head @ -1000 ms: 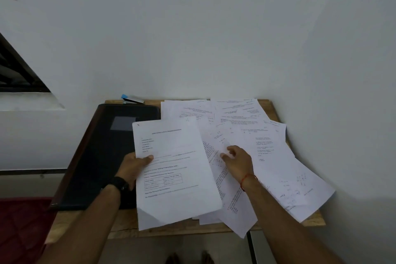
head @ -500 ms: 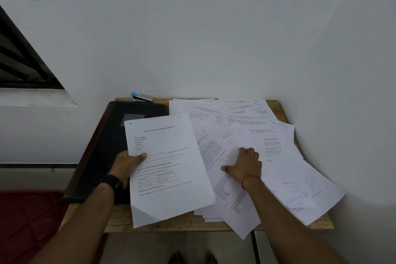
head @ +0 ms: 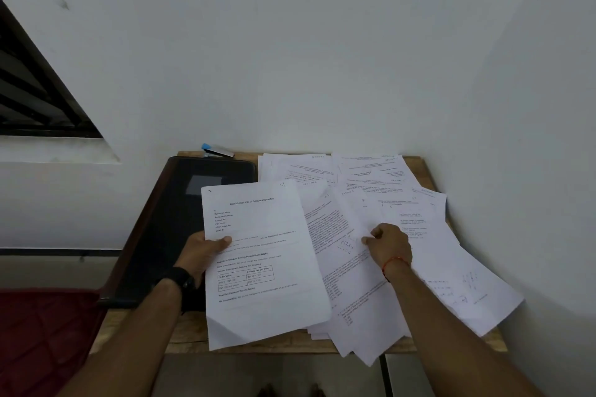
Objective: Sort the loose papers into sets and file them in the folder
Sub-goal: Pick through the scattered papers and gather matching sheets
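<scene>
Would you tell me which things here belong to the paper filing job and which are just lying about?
Job: held sheet in left hand; loose papers, pinched by right hand; black folder.
Lying about: stapler, untouched; red cloth.

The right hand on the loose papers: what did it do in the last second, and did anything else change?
The right hand had its fingers laid on the loose papers; now they are curled and seem to pinch one sheet's edge. The left hand grips the printed form by its left edge as before, over the black folder. The stapler has not moved.
</scene>
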